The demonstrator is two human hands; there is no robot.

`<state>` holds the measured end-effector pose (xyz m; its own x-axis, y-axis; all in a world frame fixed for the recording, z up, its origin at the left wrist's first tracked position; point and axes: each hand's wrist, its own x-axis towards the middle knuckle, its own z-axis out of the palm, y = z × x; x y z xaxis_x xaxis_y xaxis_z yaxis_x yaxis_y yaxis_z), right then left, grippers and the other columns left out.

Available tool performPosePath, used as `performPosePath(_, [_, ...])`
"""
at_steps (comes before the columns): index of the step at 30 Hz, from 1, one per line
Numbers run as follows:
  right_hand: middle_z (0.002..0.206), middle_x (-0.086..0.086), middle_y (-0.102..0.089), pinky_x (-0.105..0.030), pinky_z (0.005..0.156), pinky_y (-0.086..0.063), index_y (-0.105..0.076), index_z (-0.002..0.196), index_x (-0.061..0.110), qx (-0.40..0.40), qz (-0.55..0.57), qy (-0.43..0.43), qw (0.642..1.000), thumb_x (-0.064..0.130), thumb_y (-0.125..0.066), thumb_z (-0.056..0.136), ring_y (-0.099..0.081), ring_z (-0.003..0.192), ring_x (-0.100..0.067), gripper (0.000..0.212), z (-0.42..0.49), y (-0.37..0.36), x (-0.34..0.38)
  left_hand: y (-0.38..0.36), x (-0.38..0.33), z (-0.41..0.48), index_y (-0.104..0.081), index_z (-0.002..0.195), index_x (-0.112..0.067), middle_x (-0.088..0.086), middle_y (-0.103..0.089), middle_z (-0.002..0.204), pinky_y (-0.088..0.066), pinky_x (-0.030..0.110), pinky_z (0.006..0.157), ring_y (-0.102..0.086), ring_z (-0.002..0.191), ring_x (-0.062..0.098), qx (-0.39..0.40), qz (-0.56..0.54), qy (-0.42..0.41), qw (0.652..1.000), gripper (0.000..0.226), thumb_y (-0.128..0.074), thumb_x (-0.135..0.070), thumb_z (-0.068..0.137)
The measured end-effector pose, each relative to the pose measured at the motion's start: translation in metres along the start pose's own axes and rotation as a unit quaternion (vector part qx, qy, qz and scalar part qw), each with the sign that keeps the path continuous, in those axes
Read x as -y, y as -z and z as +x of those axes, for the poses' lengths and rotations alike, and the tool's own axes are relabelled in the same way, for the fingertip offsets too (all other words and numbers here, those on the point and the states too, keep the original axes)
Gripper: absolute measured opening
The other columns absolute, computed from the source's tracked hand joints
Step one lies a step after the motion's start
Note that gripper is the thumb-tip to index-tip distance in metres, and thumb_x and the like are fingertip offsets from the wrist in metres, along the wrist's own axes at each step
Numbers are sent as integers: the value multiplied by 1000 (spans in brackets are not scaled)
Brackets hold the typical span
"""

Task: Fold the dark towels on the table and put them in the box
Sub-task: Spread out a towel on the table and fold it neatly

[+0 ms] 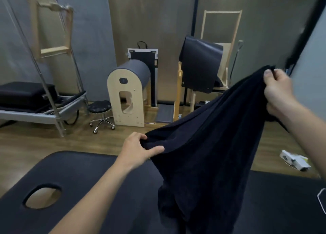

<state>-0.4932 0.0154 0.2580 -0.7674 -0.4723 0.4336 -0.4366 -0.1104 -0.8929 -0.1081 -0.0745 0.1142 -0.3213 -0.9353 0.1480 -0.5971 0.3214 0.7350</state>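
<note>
A dark towel point(208, 154) hangs in the air above the black padded table point(98, 186), stretched between both hands. My left hand point(137, 150) pinches one upper corner at the centre of the view, low over the table's far edge. My right hand point(277, 90) grips the other corner, raised high at the right. The towel's lower part drapes down onto the table near the bottom edge. No box is in view.
The table has an oval face hole point(42, 195) at the left. Beyond it on the wooden floor stand a wooden barrel apparatus point(128, 94), a wheeled stool point(101, 113), a reformer bed point(35, 103) and a chair frame point(202, 66). White packaging point(294, 160) lies on the floor at the right.
</note>
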Motion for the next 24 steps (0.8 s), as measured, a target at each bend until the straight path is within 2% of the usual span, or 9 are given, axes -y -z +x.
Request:
performPosePath(2, [83, 6, -57, -32, 73, -45, -55, 79, 27, 20, 1, 0, 1000, 40, -46, 101, -53, 81, -14, 27, -3, -6, 3, -8, 3, -1, -62, 118, -11, -3, -56, 110, -42, 22, 81, -56, 97, 13, -12, 41, -10, 999, 72, -91, -49, 64])
performPosePath(4, [85, 3, -58, -33, 73, -46, -57, 83, 25, 31, 5, 3, 1000, 38, -46, 102, -55, 82, -15, 25, -4, -7, 3, -9, 13, 0, -63, 119, -7, -3, -55, 107, -41, 20, 77, -56, 93, 12, -39, 40, -28, 998, 69, -93, -38, 65])
performPosePath(8, [83, 4, -57, -29, 71, -43, -58, 97, 16, 16, 11, 9, 1000, 30, -44, 105, -52, 78, -12, 21, 3, -3, 8, 1, 23, 7, -64, 109, -11, -6, -57, 105, -46, 10, 74, -60, 91, 6, -49, 6, -82, 995, 68, -99, -30, 55])
performPosePath(11, [84, 3, -58, -31, 75, -45, -58, 95, 18, 13, 29, -2, 999, 30, -45, 105, -53, 81, -14, 20, 8, -2, 11, 8, 19, 11, -63, 105, -15, -8, -57, 105, -47, 5, 79, -63, 93, 9, -43, 6, -123, 992, 74, -98, -43, 47])
performPosePath(13, [86, 4, -59, -30, 72, -45, -59, 98, 19, 13, 35, -13, 999, 32, -45, 105, -54, 81, -12, 20, 11, 0, 12, 12, 18, 11, -64, 104, -17, -11, -57, 106, -50, 10, 81, -64, 92, 9, -47, 2, -137, 989, 74, -85, -61, 48])
performPosePath(16, [87, 5, -59, -27, 68, -46, -59, 103, 20, 14, 46, -20, 999, 33, -45, 105, -54, 79, -10, 19, 14, 1, 10, 17, 17, 9, -67, 97, -19, -10, -61, 100, -53, 14, 77, -63, 84, 11, -76, -22, -139, 987, 57, -78, -59, 58])
performPosePath(18, [86, 5, -59, -27, 68, -46, -59, 103, 21, 15, 59, -22, 998, 33, -46, 104, -55, 79, -10, 18, 15, -2, 8, 18, 12, 9, -68, 92, -19, -7, -63, 94, -54, 18, 72, -63, 80, 11, -101, -32, -120, 987, 37, -86, -39, 67])
performPosePath(20, [84, 5, -58, -25, 66, -45, -58, 104, 20, 18, 70, -24, 997, 31, -45, 105, -54, 76, -9, 17, 14, -5, 8, 17, 7, 9, -68, 88, -18, -4, -64, 87, -50, 13, 66, -62, 70, 11, -135, -27, -92, 986, 23, -87, -14, 74])
performPosePath(24, [84, 4, -58, -27, 68, -46, -58, 104, 18, 33, 72, -15, 997, 30, -45, 104, -54, 76, -9, 18, 12, -10, 12, 7, -6, 5, -72, 83, -14, -2, -68, 79, -42, 4, 62, -59, 68, 3, -192, -53, 7, 980, 7, -77, -9, 80])
